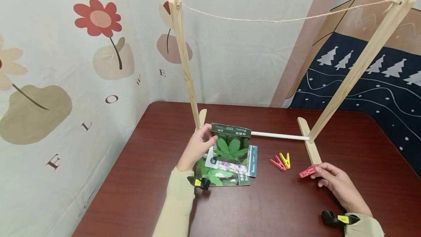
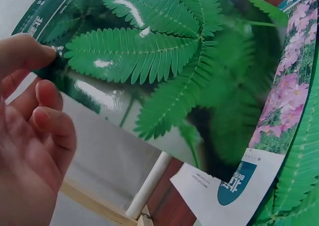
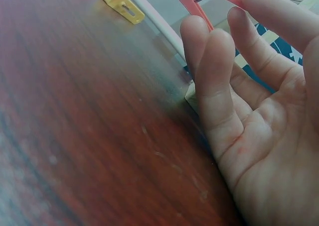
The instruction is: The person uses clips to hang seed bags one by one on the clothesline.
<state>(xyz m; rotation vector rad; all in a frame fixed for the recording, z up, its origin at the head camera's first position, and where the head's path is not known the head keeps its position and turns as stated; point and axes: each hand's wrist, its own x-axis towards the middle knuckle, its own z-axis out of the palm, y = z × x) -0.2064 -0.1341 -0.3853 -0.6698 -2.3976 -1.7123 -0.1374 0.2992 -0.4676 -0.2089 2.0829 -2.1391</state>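
My left hand [image 1: 196, 145] pinches the top left corner of a green seed packet [image 1: 231, 145] printed with a fern-like leaf. The packet is lifted and tilted over two others: one with pink flowers [image 1: 252, 160] and a second green leaf packet [image 1: 227, 181] beneath. In the left wrist view the thumb lies on the front of the held packet [image 2: 149, 56]. My right hand [image 1: 338, 184] pinches a pink clothespin [image 1: 307, 171] between thumb and fingertips, close over the table. A red clothespin [image 1: 278, 163] and a yellow clothespin [image 1: 285, 160] lie to its left.
A wooden frame stands behind, with a left post [image 1: 184, 57], a right post [image 1: 361, 65], and a sagging string [image 1: 273, 21] between their tops. A white rod [image 1: 279, 135] joins the bases low over the brown table [image 1: 263, 211]. Printed curtains hang around the table.
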